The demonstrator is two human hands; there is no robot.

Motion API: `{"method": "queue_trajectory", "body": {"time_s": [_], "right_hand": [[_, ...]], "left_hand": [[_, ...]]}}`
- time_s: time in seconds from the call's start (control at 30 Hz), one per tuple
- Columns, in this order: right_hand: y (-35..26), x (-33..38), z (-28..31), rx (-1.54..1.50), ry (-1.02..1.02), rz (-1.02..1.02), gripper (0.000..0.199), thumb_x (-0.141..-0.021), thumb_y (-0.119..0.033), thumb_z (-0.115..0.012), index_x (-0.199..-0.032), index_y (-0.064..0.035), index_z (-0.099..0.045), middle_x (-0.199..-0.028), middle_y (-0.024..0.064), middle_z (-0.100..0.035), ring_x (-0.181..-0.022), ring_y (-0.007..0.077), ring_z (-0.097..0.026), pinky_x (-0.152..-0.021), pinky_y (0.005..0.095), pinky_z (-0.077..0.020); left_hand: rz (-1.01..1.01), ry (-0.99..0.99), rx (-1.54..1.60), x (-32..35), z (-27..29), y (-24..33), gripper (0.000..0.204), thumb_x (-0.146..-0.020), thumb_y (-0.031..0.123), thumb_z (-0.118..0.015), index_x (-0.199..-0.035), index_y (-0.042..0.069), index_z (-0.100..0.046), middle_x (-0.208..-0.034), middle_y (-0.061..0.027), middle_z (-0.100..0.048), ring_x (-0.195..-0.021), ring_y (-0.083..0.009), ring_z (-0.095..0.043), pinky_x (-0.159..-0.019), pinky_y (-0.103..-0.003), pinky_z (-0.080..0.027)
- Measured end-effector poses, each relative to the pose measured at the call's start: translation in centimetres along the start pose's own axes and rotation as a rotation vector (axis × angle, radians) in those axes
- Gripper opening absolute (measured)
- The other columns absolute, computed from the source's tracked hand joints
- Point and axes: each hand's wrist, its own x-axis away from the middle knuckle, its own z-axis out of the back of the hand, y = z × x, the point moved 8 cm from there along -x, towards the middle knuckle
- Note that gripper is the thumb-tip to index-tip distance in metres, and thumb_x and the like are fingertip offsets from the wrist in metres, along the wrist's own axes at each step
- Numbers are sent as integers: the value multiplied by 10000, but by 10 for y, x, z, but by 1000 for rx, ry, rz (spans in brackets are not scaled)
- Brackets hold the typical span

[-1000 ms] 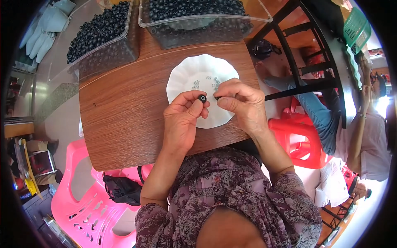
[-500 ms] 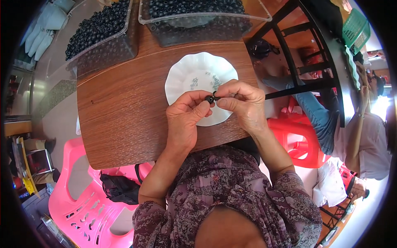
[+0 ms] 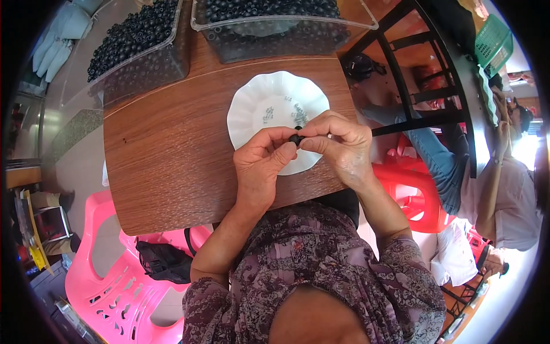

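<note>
"Rightward, my left hand point(image 3: 260, 161) has brought the small, round, black bead point(image 3: 294, 139) over to my right hand point(image 3: 341, 144); a second ago a clear gap parted them."

"How do your hands stand now?"

"Left is nearly closed, thumb and forefinger pinching the bead. Right is pinched too, with a small, dark piece point(image 3: 298, 128) at its fingertips, mostly hidden."

"Which is nearer the bead?"

"Left holds it; right's fingertips lie just to its right, perhaps touching. It's above the white, scallop-edged plate point(image 3: 243, 109) on the brown, wood-grained worktop point(image 3: 172, 163). Which way its axis points, I can't tell."
</note>
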Motion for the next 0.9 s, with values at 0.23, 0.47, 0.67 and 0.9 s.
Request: {"method": "queue_trajectory", "body": {"time_s": [0.23, 0.47, 0.67, 0.9], "right_hand": [[-34, 12, -9, 506, 89, 463, 257, -622, 58, -693, -870, -2, -665, -789, 92, -607, -713, 208, -569, -613, 278, -453], [-39, 17, -12, 617, 110, 573, 299, -638, 46, -685, -931, -5, -656, -814, 90, -610, -717, 219, -556, -605, 285, -440], [-36, 17, -5, 589, 157, 569, 255, -634, 46, -690, -882, -3, -653, -792, 92, -603, -683, 216, -548, -586, 283, -430], [-43, 15, -5, 637, 137, 639, 259, -570, 102, -649, -814, 18, -629, -742, 98, -576, -661, 240, -534, -543, 312, -435]], "left_hand": [[76, 8, 178, -4, 1, -12, 182, -825, 22, -608, -993, -46, -596, -860, -59, -622, -712, -109, -547, -678, -223, -459], [252, 13, 252, -3, -3, -14, 175, -824, 25, -604, -980, -54, -596, -832, -89, -630, -712, -140, -566, -672, -234, -458], [312, -26, 285, -2, -8, -19, 180, -820, 32, -610, -977, -55, -597, -823, -103, -634, -721, -140, -575, -669, -231, -456], [245, -6, 230, -3, -9, -18, 151, -815, 3, -603, -952, -59, -602, -819, -101, -627, -724, -142, -574, -658, -234, -452]]}}
